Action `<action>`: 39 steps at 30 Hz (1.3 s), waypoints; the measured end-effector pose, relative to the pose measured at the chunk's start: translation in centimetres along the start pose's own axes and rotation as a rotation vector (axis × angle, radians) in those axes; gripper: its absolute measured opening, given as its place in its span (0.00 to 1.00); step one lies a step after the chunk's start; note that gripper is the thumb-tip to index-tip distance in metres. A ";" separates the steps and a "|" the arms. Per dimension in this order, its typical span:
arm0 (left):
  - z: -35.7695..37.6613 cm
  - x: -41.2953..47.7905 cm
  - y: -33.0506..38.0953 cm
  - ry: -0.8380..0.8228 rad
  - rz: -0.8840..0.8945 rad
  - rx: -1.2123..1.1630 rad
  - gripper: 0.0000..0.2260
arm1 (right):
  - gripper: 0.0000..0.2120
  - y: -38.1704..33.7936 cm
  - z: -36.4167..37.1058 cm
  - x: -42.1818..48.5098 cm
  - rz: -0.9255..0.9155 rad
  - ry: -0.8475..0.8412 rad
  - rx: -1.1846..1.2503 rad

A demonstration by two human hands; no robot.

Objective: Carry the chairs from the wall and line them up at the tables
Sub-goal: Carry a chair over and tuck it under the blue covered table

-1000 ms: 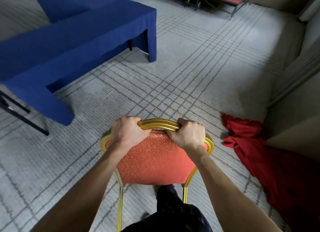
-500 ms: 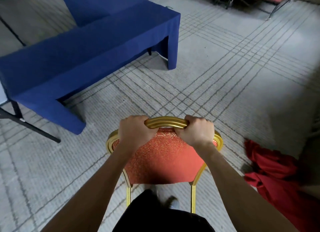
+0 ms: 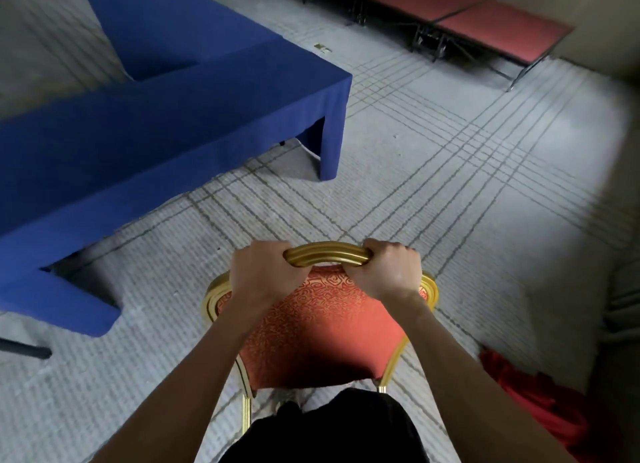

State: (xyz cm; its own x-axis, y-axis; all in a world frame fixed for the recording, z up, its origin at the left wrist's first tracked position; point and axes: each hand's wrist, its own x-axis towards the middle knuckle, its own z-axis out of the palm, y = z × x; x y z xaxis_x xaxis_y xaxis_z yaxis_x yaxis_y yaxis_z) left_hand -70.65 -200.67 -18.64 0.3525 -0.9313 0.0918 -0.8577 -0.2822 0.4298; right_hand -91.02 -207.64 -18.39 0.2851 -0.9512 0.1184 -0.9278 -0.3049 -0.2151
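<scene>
Open carpet ahead, blue tables crowding the left

Grey lined carpet (image 3: 433, 171) lies bare ahead; blue-draped tables (image 3: 166, 116) block the left, crumpled red cloth (image 3: 540, 403) lies at the lower right.

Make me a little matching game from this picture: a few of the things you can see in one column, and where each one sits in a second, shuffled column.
Things:
1. gold-framed chair with red patterned upholstery
2. table draped in a blue cloth
3. crumpled red cloth
4. low red-topped platforms on black metal legs

Places:
A. on the carpet at lower right
B. along the far wall, top right
C. gripped at its top rail by the left hand and the right hand
D. at upper left, ahead of the person

Pairs: 1-C, 2-D, 3-A, 4-B
</scene>
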 end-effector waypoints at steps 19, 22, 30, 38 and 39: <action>5.4 34.8 2.5 0.117 -0.105 0.028 0.19 | 0.21 2.9 5.5 38.7 -0.159 0.014 0.071; 5.6 39.8 3.0 0.131 -0.178 0.020 0.20 | 0.22 3.0 6.1 44.9 -0.213 0.003 0.115; 6.6 52.9 1.7 0.117 -0.278 0.004 0.19 | 0.23 1.4 9.9 60.2 -0.319 0.061 0.133; 8.2 65.7 -0.3 0.132 -0.295 -0.036 0.20 | 0.20 -0.4 13.0 73.5 -0.333 0.082 0.187; 8.3 67.3 -0.5 0.141 -0.288 -0.031 0.21 | 0.20 -0.6 13.1 75.1 -0.339 0.078 0.190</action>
State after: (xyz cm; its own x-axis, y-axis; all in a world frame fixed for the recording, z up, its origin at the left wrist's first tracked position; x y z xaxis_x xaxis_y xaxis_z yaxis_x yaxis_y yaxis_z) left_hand -49.60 -265.09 -20.14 0.6294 -0.7724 0.0852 -0.7041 -0.5205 0.4831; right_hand -65.83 -279.55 -22.09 0.5415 -0.7909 0.2852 -0.7211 -0.6113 -0.3262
